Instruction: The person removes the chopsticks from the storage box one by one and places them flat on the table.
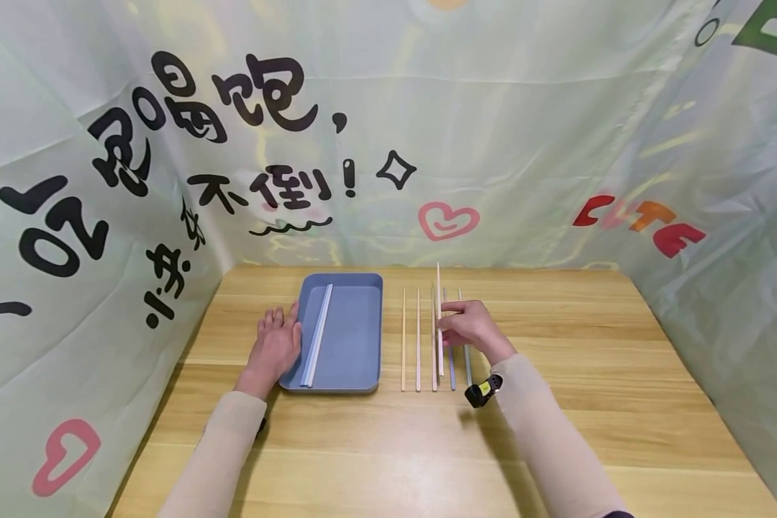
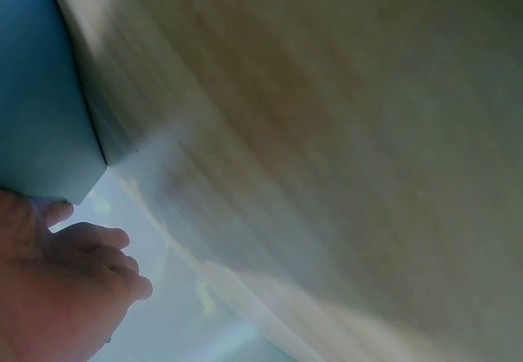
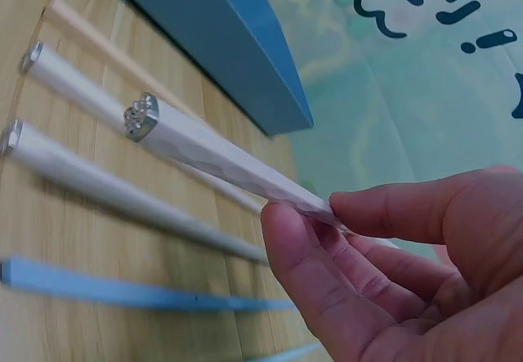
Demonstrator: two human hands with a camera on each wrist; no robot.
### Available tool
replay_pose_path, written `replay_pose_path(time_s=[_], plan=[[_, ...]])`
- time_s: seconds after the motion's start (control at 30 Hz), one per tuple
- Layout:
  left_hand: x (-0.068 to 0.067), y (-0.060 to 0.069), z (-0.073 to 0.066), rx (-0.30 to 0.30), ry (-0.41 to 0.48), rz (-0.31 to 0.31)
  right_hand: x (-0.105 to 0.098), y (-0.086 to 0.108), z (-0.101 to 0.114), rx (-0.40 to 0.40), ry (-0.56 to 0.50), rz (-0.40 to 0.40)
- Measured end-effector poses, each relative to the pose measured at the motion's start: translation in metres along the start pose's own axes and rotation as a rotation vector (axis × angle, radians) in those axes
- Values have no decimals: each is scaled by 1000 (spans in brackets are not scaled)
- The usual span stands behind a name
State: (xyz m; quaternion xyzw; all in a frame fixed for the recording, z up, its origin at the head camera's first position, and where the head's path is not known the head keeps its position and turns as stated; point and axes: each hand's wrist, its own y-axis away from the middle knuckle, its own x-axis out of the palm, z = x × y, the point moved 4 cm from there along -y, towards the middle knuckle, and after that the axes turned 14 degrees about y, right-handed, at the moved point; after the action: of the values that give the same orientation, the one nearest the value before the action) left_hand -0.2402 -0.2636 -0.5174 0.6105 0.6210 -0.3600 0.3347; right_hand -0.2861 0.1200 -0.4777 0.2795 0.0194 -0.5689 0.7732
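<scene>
The right hand (image 1: 471, 327) pinches a pale pinkish-white chopstick (image 1: 439, 345) between thumb and fingers, raised above others on the table. In the right wrist view the hand (image 3: 400, 272) holds this chopstick (image 3: 225, 162), its silver-coloured end pointing away from the fingers. Beneath and beside it lie a tan chopstick (image 1: 404, 338), a pale one (image 1: 418, 338), a blue one (image 1: 452, 370) and others. The left hand (image 1: 275, 345) rests against the left edge of a blue-grey tray (image 1: 352, 338), fingers extended. Light-coloured chopsticks (image 1: 317, 337) lie slanted inside the tray.
The wooden table (image 1: 388, 453) is bordered by printed fabric (image 1: 524, 144) at the back and sides. A black wrist device with a yellow label (image 1: 483, 391) sits at the right wrist. In the left wrist view, the tray (image 2: 41, 92) stands at the upper left.
</scene>
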Motion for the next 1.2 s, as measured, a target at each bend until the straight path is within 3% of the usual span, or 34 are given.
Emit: replay_pose_path(time_s=[0.67,1.2], plan=[[2,-2,3,-6,10,10,-32,8,-40,72,47,-62],[2,-2,3,-5,14,11,-46,15,-48,83,144,-111]])
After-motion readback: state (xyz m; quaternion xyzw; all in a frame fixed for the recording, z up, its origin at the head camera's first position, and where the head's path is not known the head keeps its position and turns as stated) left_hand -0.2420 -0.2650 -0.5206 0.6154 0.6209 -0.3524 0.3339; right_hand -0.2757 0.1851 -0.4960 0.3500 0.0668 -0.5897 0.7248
